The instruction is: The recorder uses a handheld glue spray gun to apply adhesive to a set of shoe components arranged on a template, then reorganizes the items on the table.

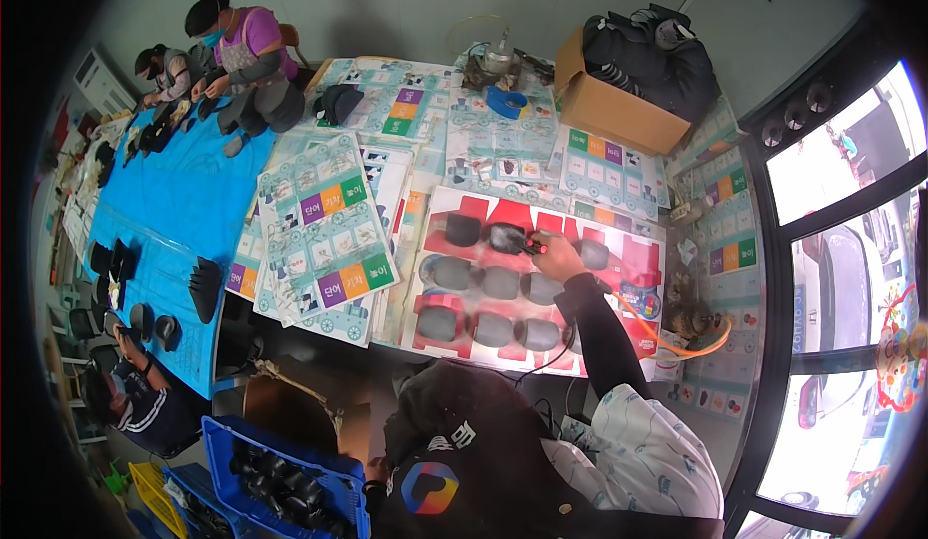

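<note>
My right hand (561,257) reaches over a red-and-white printed board (454,205), closed around a small black-and-red tool (535,243). Its kind is hard to make out. The tip meets or hovers just over a rounded black pad (505,238), which looks shinier than the others. Several similar dark grey pads lie in rows on the board, such as a pad (443,323) at the near left and another pad (591,254) right of my hand. My left hand (375,469) shows only a sliver low down, beside a blue crate (290,442); its fingers are hidden.
An orange hose (710,341) coils right of the board. Printed sheets (324,220) overlap to the left. Behind are a blue tape roll (506,102) and a cardboard box (619,109) with dark material. Other people work around a blue-covered table (174,220). Windows stand at right.
</note>
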Available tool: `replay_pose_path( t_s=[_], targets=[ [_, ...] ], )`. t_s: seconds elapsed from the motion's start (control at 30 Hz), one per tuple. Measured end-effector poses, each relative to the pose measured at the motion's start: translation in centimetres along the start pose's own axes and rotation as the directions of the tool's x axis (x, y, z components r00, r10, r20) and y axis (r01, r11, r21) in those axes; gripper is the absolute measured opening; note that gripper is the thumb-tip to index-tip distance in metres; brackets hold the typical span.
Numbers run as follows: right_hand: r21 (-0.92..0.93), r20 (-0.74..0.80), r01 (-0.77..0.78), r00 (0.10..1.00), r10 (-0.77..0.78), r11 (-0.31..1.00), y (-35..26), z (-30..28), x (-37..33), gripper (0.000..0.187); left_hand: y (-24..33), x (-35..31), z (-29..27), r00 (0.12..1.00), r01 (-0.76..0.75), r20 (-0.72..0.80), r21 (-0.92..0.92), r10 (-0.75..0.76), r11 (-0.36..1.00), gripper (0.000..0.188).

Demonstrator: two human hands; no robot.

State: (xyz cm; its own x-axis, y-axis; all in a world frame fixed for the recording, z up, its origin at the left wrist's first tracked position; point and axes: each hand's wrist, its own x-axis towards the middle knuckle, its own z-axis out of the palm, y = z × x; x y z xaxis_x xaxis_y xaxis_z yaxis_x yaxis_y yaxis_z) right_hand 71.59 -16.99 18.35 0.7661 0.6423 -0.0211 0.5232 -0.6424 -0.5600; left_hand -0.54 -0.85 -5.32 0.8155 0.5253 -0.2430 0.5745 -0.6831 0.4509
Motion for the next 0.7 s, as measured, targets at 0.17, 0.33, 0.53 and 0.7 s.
replay_pose_path(
  t_s=[0.17,0.33,0.53,0.7],
  targets=[
    [-0.013,-0.025,-0.076,0.997,0.076,0.997,0.3,-0.3,0.0,0.037,0.0,1.0,-0.4,1.000,0.017,0.013,-0.095,-0.016,0.995,0.020],
    [-0.055,0.000,-0.087,0.996,0.087,0.995,0.3,-0.9,-0.2,0.032,0.3,1.5,-0.6,1.000,-0.007,0.026,0.002,0.006,1.000,0.016],
    [-0.031,-0.015,-0.149,0.989,0.149,0.988,0.1,-1.9,-0.5,0.031,0.8,2.0,-0.8,0.999,-0.037,-0.028,0.032,0.038,0.999,0.012],
    [-0.052,0.001,-0.169,0.986,0.169,0.984,-0.2,-2.1,-1.2,0.040,0.3,1.7,-0.8,0.999,-0.041,-0.032,-0.002,0.041,0.999,0.011]
  ],
)
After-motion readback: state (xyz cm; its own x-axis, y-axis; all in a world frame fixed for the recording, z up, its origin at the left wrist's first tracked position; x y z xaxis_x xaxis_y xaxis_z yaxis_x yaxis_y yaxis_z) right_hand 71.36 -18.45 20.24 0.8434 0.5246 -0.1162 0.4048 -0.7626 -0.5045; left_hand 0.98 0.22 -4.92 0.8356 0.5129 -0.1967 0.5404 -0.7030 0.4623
